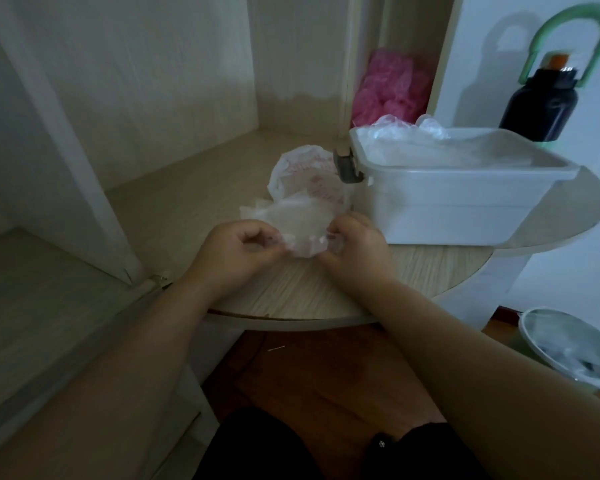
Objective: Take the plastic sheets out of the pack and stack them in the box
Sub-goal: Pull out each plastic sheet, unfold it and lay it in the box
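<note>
A crumpled clear pack with red print (305, 178) lies on the wooden shelf, just left of the box. A stack of thin translucent plastic sheets (295, 220) sticks out of it toward me. My left hand (238, 249) pinches the near left edge of the sheets. My right hand (355, 242) pinches the near right edge. The translucent white box (458, 199) stands open to the right, with clear plastic sheets (406, 128) bunched at its far left corner.
The rounded shelf edge (291, 322) runs below my hands. A pink plastic bundle (392, 86) sits in the niche behind the box. A black bottle with a green handle (541, 102) stands at the right. A lined bin (568, 348) stands on the floor at the lower right.
</note>
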The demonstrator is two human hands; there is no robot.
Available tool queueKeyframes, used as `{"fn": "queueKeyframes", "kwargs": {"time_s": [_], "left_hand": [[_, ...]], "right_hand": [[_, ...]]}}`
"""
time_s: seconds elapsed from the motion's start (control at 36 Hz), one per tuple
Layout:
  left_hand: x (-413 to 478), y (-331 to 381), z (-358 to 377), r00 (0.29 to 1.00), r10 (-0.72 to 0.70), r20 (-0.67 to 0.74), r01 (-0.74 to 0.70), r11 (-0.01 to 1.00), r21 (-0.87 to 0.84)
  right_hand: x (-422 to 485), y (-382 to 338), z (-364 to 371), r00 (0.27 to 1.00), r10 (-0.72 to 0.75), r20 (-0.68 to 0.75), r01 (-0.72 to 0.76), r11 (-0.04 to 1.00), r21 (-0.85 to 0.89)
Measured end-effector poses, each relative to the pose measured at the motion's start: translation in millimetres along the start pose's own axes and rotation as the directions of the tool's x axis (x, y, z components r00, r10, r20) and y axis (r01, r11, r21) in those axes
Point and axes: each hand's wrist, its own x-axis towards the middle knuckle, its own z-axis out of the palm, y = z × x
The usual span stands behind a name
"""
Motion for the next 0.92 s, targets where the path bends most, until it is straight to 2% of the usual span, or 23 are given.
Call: {"fn": "queueKeyframes", "kwargs": {"time_s": [0.11,0.28,0.42,0.47,0.56,0.67,0.72,0.86,0.92], "left_hand": [[15,20,-9,0.996,0.009,-0.087,-0.017,0.996,-0.086],[37,48,-11,0.992,0.047,-0.121,-0.062,0.991,-0.120],[51,79,-9,0.985,-0.019,-0.169,-0.036,0.947,-0.319],[55,93,-9,0.989,-0.048,-0.138,-0.016,0.904,-0.427],[63,111,-9,0.996,-0.086,-0.011,0.063,0.798,-0.600],[78,127,-7,0.990,-0.121,0.068,0.137,0.788,-0.601],[85,132,-5,0.986,-0.125,0.106,0.163,0.807,-0.567],[109,147,3,0.976,-0.073,0.206,0.157,0.891,-0.426],[121,149,8,0.976,-0.066,0.205,0.150,0.894,-0.422]], "right_hand": [[0,-4,-14,0.995,0.081,0.061,-0.084,0.995,0.049],[23,-29,-52,0.998,0.030,-0.056,-0.022,0.992,0.122],[54,-45,-92,0.980,0.195,0.028,-0.195,0.935,0.297],[66,-45,-104,0.962,0.270,0.043,-0.267,0.893,0.362],[78,-39,-120,0.938,0.332,0.099,-0.343,0.852,0.395],[88,-32,-146,0.882,0.329,0.337,-0.446,0.814,0.371],[94,-30,-158,0.856,0.318,0.407,-0.473,0.799,0.371],[113,-19,-175,0.864,0.325,0.384,-0.461,0.819,0.343],[119,-13,-178,0.858,0.345,0.381,-0.492,0.767,0.411]]}}
